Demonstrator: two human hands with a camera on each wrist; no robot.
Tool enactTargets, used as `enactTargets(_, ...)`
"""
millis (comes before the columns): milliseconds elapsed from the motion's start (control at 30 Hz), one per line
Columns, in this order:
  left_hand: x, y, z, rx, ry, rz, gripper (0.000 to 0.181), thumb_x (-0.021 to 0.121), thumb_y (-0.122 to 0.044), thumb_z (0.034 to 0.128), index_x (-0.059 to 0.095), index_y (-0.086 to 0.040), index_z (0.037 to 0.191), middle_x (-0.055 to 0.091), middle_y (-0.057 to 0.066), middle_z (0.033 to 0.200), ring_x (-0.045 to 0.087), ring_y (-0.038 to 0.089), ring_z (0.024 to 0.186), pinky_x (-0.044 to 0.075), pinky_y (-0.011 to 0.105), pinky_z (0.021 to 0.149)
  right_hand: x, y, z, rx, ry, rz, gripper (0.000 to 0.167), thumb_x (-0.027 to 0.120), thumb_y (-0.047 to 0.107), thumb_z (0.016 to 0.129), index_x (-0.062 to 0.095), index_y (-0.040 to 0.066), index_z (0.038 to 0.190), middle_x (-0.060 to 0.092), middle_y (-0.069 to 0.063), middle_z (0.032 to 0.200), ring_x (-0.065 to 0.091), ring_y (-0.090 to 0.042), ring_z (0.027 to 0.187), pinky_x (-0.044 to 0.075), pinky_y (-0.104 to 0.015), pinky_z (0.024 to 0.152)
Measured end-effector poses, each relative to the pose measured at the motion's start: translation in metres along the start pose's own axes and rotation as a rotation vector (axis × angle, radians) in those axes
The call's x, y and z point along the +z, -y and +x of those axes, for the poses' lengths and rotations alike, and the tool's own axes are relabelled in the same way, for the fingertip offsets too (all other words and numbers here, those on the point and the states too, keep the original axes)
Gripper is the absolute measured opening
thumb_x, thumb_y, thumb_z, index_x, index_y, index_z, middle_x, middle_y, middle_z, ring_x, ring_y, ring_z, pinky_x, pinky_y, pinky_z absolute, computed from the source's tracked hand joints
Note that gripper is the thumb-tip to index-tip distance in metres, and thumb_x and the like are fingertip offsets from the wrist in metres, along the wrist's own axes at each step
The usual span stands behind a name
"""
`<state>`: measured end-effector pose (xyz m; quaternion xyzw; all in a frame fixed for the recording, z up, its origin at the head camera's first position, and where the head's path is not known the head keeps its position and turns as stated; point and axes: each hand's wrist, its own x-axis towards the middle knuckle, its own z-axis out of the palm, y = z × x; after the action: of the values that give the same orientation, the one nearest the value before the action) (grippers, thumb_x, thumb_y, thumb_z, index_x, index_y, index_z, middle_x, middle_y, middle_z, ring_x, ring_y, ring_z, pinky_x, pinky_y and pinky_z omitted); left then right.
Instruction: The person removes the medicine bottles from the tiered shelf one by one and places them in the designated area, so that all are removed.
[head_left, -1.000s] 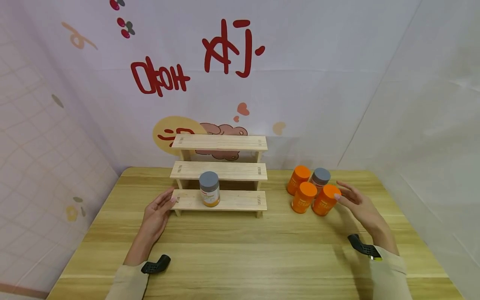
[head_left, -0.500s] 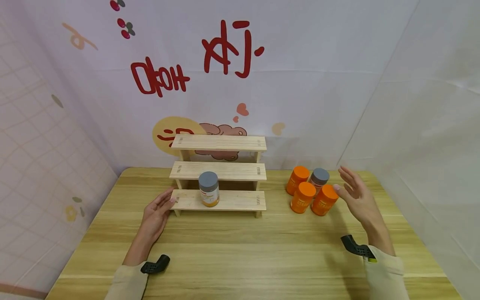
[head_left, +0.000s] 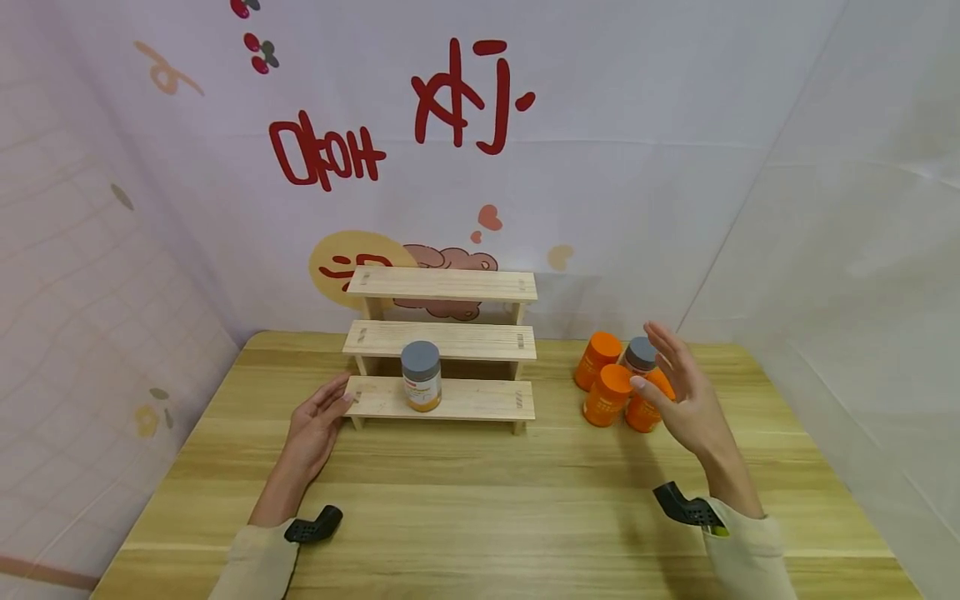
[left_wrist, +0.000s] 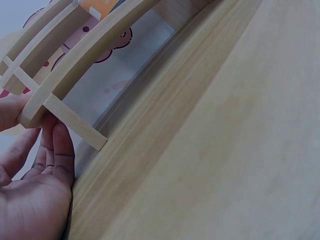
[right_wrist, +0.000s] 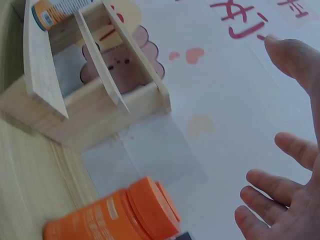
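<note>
A three-step wooden display shelf (head_left: 480, 398) stands on the table. At its left end, my left hand (head_left: 311, 433) holds the lowest step, thumb above and fingers beneath, as the left wrist view shows. One grey-lidded bottle (head_left: 422, 377) stands on that step. My right hand (head_left: 688, 408) is raised with fingers spread, above and beside a bottle cluster to the right; it holds nothing. That cluster has an orange bottle (head_left: 598, 362) at the back, another orange bottle (head_left: 606, 398) in front, a third orange bottle (head_left: 641, 415) partly hidden by my hand, and a second grey-lidded bottle (head_left: 639, 357).
The wood-grain table (head_left: 480, 517) reaches from the shelf toward me. A printed white backdrop (head_left: 637, 167) closes off the back and both sides. Each wrist wears a black device (head_left: 690, 507).
My right hand has left the right-hand orange bottle, risen, and shifted left over the cluster. The left hand stays on the shelf; the bottles stand as before.
</note>
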<state>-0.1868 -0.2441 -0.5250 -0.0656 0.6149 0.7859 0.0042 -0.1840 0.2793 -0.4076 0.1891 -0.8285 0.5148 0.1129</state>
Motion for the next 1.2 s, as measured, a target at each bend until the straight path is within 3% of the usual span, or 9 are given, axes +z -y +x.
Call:
enactTargets(200,0.0,0.001,0.001,0.007,-0.002,0.0,0.067,0.063,-0.013,0.1031,0.031,0.003,0.159,0.051,-0.005,0.126,0.051,0.004,0.117,0.05,0.012,0.095,0.022,0.005,0.001,-0.039,0.06,0.039,0.08,0.066,-0.003,0.096,0.027,0.016,0.163,0.032,-0.008,0.167,0.036,-0.004,0.149,0.032,-0.009,0.115)
enactTargets(400,0.0,0.001,-0.001,0.014,0.005,0.003,0.066,0.064,-0.014,0.1032,0.032,0.002,0.159,0.051,-0.004,0.127,0.053,0.003,0.117,0.051,0.012,0.095,0.047,0.009,0.001,-0.046,0.122,0.073,0.083,0.07,-0.001,0.095,0.028,0.019,0.163,0.032,-0.006,0.167,0.03,-0.029,0.154,0.031,-0.017,0.12)
enactTargets(600,-0.001,0.001,-0.001,0.007,0.0,0.013,0.065,0.064,-0.015,0.1032,0.033,0.0,0.159,0.05,-0.004,0.129,0.052,0.004,0.12,0.05,0.012,0.096,0.07,0.012,-0.002,-0.016,0.175,0.046,0.081,0.072,0.008,0.096,0.029,0.024,0.163,0.035,0.0,0.165,0.035,-0.029,0.152,0.034,-0.047,0.121)
enactTargets(667,-0.001,0.002,0.0,0.012,-0.001,0.01,0.065,0.064,-0.015,0.103,0.034,0.0,0.159,0.051,-0.004,0.128,0.052,0.004,0.12,0.05,0.012,0.096,0.078,0.012,-0.004,-0.021,0.198,0.05,0.08,0.073,0.01,0.096,0.029,0.022,0.162,0.035,-0.001,0.165,0.036,-0.031,0.152,0.035,-0.046,0.121)
enactTargets(833,0.0,0.003,0.002,0.015,0.007,-0.001,0.066,0.064,-0.013,0.103,0.032,0.003,0.159,0.052,-0.004,0.127,0.053,0.004,0.118,0.05,0.013,0.096,0.095,0.014,-0.005,-0.019,0.247,0.107,0.08,0.074,0.012,0.095,0.03,0.02,0.162,0.035,-0.005,0.165,0.035,-0.033,0.152,0.036,-0.027,0.121)
enactTargets(1033,-0.001,0.003,0.002,0.014,-0.007,-0.006,0.065,0.064,-0.012,0.1029,0.033,0.003,0.158,0.051,-0.004,0.127,0.051,0.005,0.119,0.05,0.012,0.096,0.113,0.018,0.003,-0.024,0.296,0.11,0.082,0.076,0.017,0.095,0.03,0.02,0.162,0.034,-0.006,0.166,0.035,-0.035,0.152,0.035,-0.05,0.12)
enactTargets(1200,-0.001,0.002,0.002,0.015,-0.006,-0.005,0.063,0.063,-0.011,0.1033,0.034,0.002,0.158,0.053,-0.005,0.126,0.053,0.004,0.118,0.05,0.013,0.095,0.123,0.02,0.008,-0.02,0.312,0.13,0.082,0.078,0.019,0.093,0.031,0.029,0.161,0.036,-0.002,0.166,0.037,-0.035,0.151,0.035,-0.053,0.121)
